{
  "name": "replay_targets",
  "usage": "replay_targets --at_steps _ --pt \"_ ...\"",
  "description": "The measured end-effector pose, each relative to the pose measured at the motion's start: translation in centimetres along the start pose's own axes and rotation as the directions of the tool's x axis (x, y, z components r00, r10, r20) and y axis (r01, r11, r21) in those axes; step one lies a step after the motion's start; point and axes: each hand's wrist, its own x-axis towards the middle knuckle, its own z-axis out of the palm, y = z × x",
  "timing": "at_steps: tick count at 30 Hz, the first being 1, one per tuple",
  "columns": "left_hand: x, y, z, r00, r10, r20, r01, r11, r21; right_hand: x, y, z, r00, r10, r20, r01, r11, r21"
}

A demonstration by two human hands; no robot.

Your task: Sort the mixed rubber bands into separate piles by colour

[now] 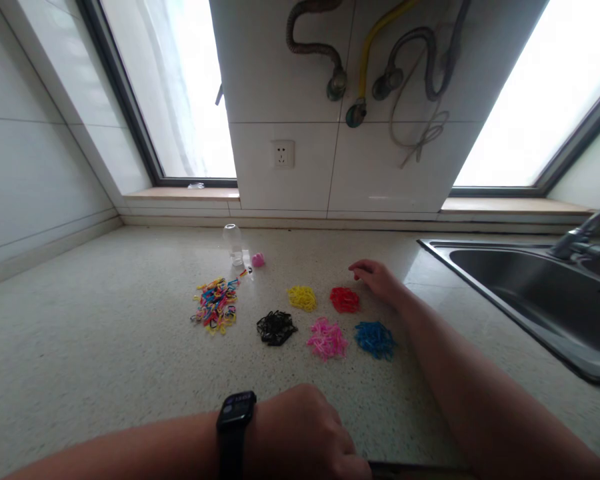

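Note:
My right hand (pixel 377 280) hovers low over the counter just behind and right of a pile of red rubber bands (pixel 345 300). Its fingers point left, loosely bent, with a gap to the thumb; nothing shows between them. My left hand (pixel 305 433), below a black watch, is curled closed by the counter's front edge; its palm side is hidden. Sorted piles of yellow rubber bands (pixel 302 298), black rubber bands (pixel 277 328), pink rubber bands (pixel 327 339) and blue rubber bands (pixel 375 340) lie between the hands. Farther left is a mixed, multicoloured pile of bands (pixel 216 303).
A clear plastic bottle (pixel 233 245) stands behind the mixed pile, beside a small pink cap (pixel 258 260). A steel sink (pixel 510 287) with a faucet (pixel 585 233) is set into the counter at right. A tiled wall with a socket (pixel 283 154) and hoses rises behind.

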Motion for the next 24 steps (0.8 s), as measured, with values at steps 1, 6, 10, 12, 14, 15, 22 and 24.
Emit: replay_targets --at_steps 1,6,10,12,14,15,22,24 --pt "0.0 0.0 0.1 1.000 0.000 0.001 0.000 1.000 -0.003 0.1 0.1 0.1 1.000 -0.012 0.011 0.012 1.000 -0.011" --pt "0.0 -0.1 0.2 1.000 0.001 -0.005 -0.001 1.000 0.000 0.4 0.7 0.4 0.996 -0.064 0.055 0.068 0.995 -0.072" --pt "0.0 -0.1 0.1 1.000 0.006 -0.011 -0.006 1.000 -0.008 0.4 0.8 0.5 0.995 -0.060 0.085 0.067 0.993 -0.094" --pt "0.1 -0.1 -0.1 1.000 0.004 -0.007 -0.004 1.000 -0.011 0.4 0.8 0.5 0.994 -0.060 0.086 0.068 0.993 -0.099" --pt "0.1 -0.1 -0.2 1.000 0.003 0.004 -0.003 1.000 -0.012 0.5 0.7 0.5 0.995 -0.063 0.083 0.071 0.993 -0.097" --pt "0.1 0.0 -0.2 1.000 0.003 0.007 -0.003 1.000 -0.015 0.5 0.7 0.4 0.995 -0.063 0.081 0.071 0.993 -0.093" --pt "0.0 0.0 -0.6 1.000 -0.002 0.021 0.002 0.999 -0.041 0.4 0.4 0.2 0.993 -0.065 0.097 0.076 0.990 -0.117" --pt "-0.1 -0.3 -1.2 0.999 -0.011 0.039 0.014 0.998 -0.065 0.4 0.4 0.1 0.993 -0.067 0.096 0.079 0.989 -0.125"
